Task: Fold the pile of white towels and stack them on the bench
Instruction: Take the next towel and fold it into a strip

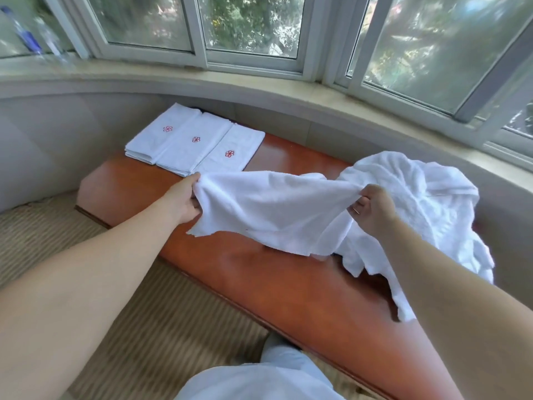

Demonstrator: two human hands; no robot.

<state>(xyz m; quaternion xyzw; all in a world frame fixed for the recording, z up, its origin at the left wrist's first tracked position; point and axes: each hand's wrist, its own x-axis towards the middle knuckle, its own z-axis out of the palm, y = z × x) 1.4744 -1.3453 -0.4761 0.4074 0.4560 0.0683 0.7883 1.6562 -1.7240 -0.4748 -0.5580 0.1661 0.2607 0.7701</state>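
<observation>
Left hand [184, 202] pinches one end of limp white terry towel [274, 215], right hand [373, 210] grips other end, cloth stretched between them above glossy reddish-brown wooden bench [288, 284]. Crumpled pile of white towels [418, 203] sits at bench's right end, touching held towel. Three folded white towels with red flower emblems [196, 140] lie side by side at bench's far left end.
</observation>
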